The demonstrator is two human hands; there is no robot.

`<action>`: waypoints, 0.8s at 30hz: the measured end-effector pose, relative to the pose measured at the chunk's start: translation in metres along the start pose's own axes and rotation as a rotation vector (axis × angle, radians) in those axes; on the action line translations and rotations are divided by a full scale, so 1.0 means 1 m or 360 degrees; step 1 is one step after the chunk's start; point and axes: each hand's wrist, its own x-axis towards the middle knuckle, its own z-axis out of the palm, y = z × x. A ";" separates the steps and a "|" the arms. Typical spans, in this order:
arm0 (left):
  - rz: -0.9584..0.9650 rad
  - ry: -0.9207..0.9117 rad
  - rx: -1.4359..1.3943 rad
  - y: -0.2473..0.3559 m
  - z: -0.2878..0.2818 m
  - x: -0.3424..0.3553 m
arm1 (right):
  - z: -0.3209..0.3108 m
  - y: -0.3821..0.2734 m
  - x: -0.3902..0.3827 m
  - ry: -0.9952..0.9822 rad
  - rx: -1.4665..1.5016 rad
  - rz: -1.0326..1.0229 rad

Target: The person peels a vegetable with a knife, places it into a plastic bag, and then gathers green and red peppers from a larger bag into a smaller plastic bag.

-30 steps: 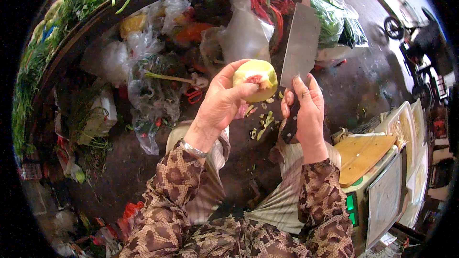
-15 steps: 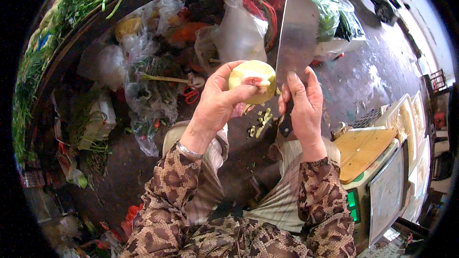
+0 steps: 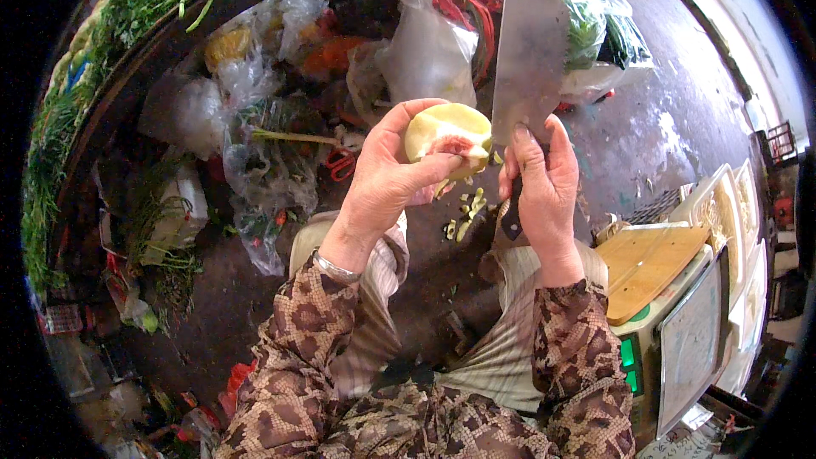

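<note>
In my left hand is a round, pale yellow-green fruit; its exact kind is unclear. My fingers wrap its far side, and the thumb presses by a white patch with pinkish-red flesh. My right hand grips a cleaver by its dark handle, thumb against the base of the blade. The broad grey blade stands with its tip pointing away, just right of the fruit and apart from it. Pale green peelings lie on the floor beneath the hands.
Clear plastic bags and red scissors lie at the left, with leafy greens on a ledge beyond. Bagged green vegetables sit at the far right. Nearer on the right are a wooden board and a scale.
The fruit has tilted in my left hand, showing more of the pinkish-red patch. The cleaver has shifted slightly farther away, still upright in my right hand.
</note>
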 end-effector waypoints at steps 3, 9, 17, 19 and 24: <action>-0.0021 0.0005 0.0032 0.000 -0.003 0.001 | -0.001 0.000 0.001 -0.0030 -0.0111 0.0018; 0.0013 -0.0031 0.0125 0.000 -0.001 0.000 | -0.002 -0.002 -0.001 -0.0112 -0.0206 0.0050; 0.0047 -0.0041 0.0070 0.000 0.001 -0.004 | 0.002 -0.001 -0.003 -0.0083 -0.0220 0.0214; 0.0044 -0.0058 0.0074 -0.002 0.000 -0.004 | 0.003 -0.002 -0.004 -0.0076 -0.0239 0.0255; 0.0050 -0.0085 0.0126 -0.002 -0.001 -0.004 | 0.006 -0.005 -0.004 -0.0035 -0.0096 0.0406</action>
